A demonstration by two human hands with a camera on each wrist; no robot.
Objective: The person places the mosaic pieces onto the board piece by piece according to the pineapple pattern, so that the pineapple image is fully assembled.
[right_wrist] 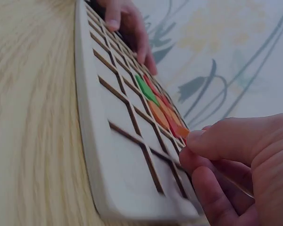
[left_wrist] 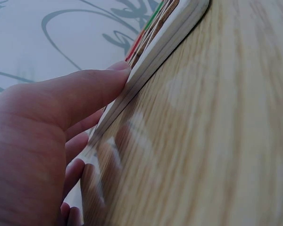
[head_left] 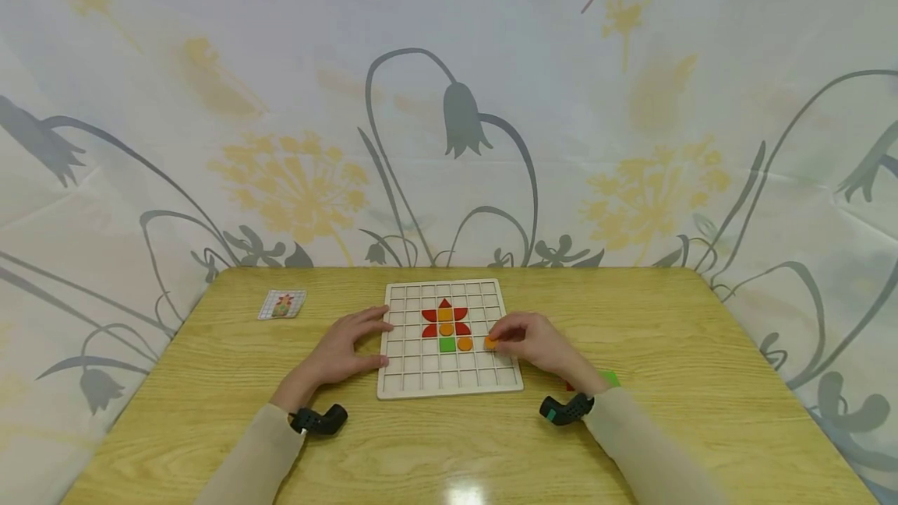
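A white board with a square grid lies on the table. My right hand pinches a small orange piece between thumb and fingers, over the right part of the board. The left hand touches the board's left edge with thumb and fingertips, its fingers loosely extended. On the grid sit several red pieces around an orange square and an orange round piece. Below them lies a green square, with another orange round piece to its right.
At the back left of the wooden table lies a small card with a printed picture on a grid. Partly hidden behind the right forearm are a green piece and something red. A patterned curtain stands behind the table.
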